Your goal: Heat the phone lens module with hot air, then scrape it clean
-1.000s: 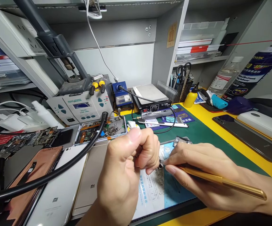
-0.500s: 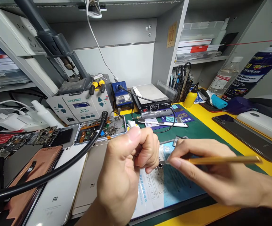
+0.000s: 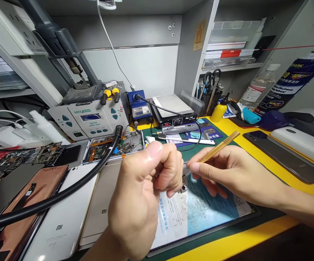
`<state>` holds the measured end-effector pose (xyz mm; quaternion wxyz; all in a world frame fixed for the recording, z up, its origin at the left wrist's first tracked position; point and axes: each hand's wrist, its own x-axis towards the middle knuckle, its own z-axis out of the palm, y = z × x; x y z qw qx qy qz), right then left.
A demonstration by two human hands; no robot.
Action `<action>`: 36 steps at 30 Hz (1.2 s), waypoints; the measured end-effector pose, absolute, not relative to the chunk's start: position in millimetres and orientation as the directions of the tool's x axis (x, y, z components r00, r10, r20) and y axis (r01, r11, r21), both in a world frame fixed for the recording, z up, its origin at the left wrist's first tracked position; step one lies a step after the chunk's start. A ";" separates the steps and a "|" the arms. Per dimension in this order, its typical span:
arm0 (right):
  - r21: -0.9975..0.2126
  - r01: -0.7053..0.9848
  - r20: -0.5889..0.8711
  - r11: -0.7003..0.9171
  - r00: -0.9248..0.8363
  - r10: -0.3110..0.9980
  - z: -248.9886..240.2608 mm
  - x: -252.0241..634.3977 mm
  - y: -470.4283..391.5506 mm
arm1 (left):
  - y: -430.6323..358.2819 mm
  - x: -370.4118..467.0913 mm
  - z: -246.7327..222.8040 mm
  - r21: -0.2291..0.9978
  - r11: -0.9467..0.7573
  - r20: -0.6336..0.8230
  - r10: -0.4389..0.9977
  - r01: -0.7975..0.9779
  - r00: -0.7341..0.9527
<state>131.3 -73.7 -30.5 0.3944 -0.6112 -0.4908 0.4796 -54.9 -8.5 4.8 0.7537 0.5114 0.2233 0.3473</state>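
My left hand is closed in a fist, thumb on top of the curled fingers. A small silver-and-black electronic part shows just beyond its fingertips, and the fingers hide the rest of it. My right hand pinches a slim gold-handled knife between thumb and fingers, handle slanting up to the right. Its thin tip is close to the part; whether they touch I cannot tell. Beneath both hands lies a white-and-blue printed pad with small specks of debris on it.
Phone backs lie at left, crossed by a thick black hose. Behind stand a hot-air station, an open tray of parts and a heating plate. A toothbrush lies before the plate; a dark phone is at right.
My right hand has turned the knife from nearly level to a steep slant, its tip now slightly higher. My left hand keeps its fist. The view has shifted slightly.
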 end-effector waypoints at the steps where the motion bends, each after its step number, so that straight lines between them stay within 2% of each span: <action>1: -0.952 0.227 -0.196 -0.204 0.059 0.979 -30.3 130.5 -73.3 | -8.6 -55.1 5.3 0.928 0.236 0.013 0.754 -0.289 0.657; 20: -0.949 0.244 -0.186 -0.198 0.072 0.980 -31.2 128.8 -74.1 | -10.5 -54.8 13.1 0.965 0.179 -0.007 0.744 -0.190 0.669; 36: -0.952 0.236 -0.178 -0.192 0.079 0.981 -29.8 130.3 -74.8 | -5.8 -56.4 14.4 0.970 0.165 0.001 0.735 -0.180 0.678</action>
